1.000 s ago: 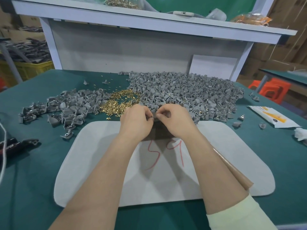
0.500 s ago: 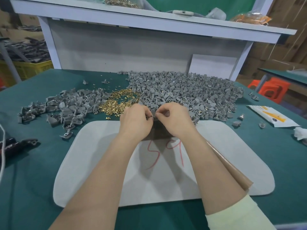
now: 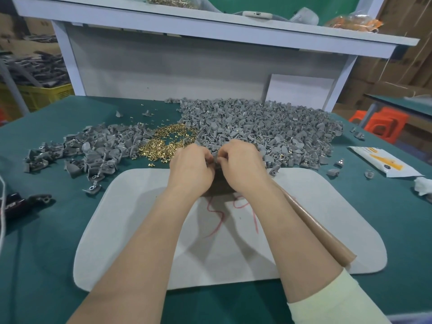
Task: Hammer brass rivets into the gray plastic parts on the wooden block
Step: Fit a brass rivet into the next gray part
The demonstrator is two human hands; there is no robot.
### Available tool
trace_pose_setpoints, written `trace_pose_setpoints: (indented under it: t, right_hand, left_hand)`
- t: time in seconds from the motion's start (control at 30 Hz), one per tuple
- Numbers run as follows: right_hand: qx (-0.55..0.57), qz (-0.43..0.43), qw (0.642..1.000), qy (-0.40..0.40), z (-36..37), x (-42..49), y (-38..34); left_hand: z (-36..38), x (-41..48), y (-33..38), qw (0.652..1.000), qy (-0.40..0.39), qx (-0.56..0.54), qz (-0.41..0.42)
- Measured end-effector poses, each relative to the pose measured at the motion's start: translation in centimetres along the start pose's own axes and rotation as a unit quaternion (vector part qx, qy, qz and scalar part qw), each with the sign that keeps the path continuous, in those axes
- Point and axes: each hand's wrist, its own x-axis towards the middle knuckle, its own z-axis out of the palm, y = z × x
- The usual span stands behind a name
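1. Two hands in view. Left hand and right hand sit knuckles up, fingertips meeting over the far edge of the mat
2. Grip: both hands have their fingers curled and pinch one small gray held part between them. It is mostly hidden, so its shape can't be told
3. One block, dark brown, lies right under the hands on the mat, largely covered by them
4. Gray parts are in two piles: the big pile behind and right of the hands, and the small pile to the left. At least four stray parts lie right of the mat, and two more at the back left
5. One rivet pile, brass, sits between the two gray piles and just beyond the left hand. A scatter of loose rivets lies behind it, too small to count
6. One brown stick runs out from under the right wrist toward the near right, lying on the mat
7. One white mat with rounded corners and red scrawl on it
8. The desk has a green top. Also on it are one packet, white and yellow, one crumpled tissue, and one black tool at the left edge
9. One sleeve, cream, on the right arm. The left arm is bare
10. Room: a pale shelf over the desk with bags on top, a yellow crate at left, orange stools and cardboard boxes at right
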Motion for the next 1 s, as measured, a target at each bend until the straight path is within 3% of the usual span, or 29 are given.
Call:
trace_pose_setpoints:
  t: [0.23, 0.4, 0.77, 1.0]
  right_hand:
    - [-0.046, 0.005, 0.999, -0.013, -0.3, 0.4, -0.4]
    - [-0.019, 0.011, 0.998, -0.051, -0.7, 0.5, -0.5]
    - [0.196, 0.079, 0.977, -0.027, -0.4, -0.1, 1.4]
    - [0.142, 0.066, 0.988, -0.014, 0.5, 0.0, 0.8]
  left_hand:
    - [0.0, 0.0, 0.1, 1.000, 0.003, 0.017, 0.015]
    - [-0.1, -0.2, 0.1, 1.000, 0.007, 0.019, 0.018]
    - [-0.1, -0.3, 0.1, 0.999, 0.021, 0.021, 0.011]
    - [0.0, -0.2, 0.0, 1.000, 0.015, 0.018, 0.003]
